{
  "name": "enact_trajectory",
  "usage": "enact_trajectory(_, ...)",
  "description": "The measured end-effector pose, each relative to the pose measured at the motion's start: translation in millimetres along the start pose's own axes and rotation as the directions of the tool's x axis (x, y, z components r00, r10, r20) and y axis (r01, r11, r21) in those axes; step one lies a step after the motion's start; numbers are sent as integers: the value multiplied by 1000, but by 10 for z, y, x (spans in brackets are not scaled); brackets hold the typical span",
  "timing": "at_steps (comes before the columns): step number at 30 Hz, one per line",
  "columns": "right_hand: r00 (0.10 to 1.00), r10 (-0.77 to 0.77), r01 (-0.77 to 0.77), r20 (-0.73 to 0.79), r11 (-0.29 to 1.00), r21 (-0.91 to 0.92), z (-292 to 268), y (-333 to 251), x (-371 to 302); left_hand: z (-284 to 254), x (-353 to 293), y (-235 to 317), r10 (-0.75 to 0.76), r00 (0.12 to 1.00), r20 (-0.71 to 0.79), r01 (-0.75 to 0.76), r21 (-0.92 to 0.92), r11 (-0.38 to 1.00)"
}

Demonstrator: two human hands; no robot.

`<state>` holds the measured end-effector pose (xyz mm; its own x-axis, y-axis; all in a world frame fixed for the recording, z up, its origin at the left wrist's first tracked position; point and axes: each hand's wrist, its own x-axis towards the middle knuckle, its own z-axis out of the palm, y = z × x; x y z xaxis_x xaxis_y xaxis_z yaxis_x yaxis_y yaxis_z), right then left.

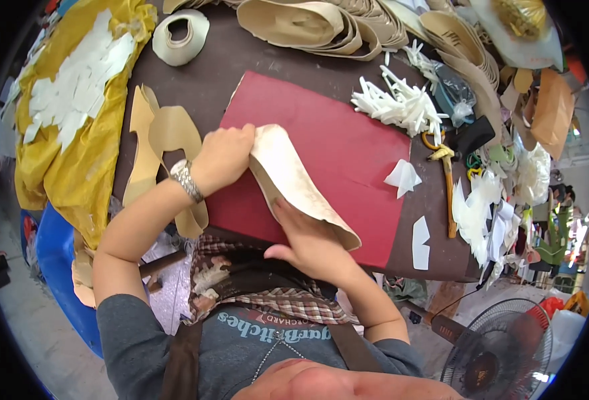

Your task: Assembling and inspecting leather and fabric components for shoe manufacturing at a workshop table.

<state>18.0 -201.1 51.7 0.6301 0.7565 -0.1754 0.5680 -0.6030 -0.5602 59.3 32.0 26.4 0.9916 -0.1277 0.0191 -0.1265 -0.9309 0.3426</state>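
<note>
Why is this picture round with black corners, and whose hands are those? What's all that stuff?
There's no robot here, just a person. A wide, bendy-looking camera on their head looks down, so we see their own arms. That lens makes the picture round.

The left hand, with a watch on its wrist, grips the top end of a curved cream piece. The right hand touches its lower part, thumb sticking out.

Below is a red board on a dark table. Around it are white sticks, flat tan pieces and, at the far side, stacked tan shapes. A yellow sheet lies at the left.
</note>
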Motion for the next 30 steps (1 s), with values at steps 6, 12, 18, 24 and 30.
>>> enact_trajectory(6, 971, 50, 3, -233, 976, 219, -266, 28, 535, -49, 119, -41, -21, 983, 182, 107, -476, 873)
enact_trajectory(12, 931, -214, 200, -294, 977, -77, 32, 44, 863, -94, 274, -307, -159, 813, 560, 564, -688, 457)
enact_trajectory(18, 947, -173, 145, -270, 982, -121, 62, -17, 831, -107, 227, -368, -77, 809, 583, 547, -699, 460)
enact_trajectory(24, 781, -425, 431, -458, 897, -98, -408, -37, 1202, 9, -20, -37, 7, 928, -372, -163, -389, 907)
enact_trajectory(30, 641, -610, 174, -467, 707, -685, -860, 461, 2258, -502, 165, -263, -1, 971, -239, -65, -268, 961)
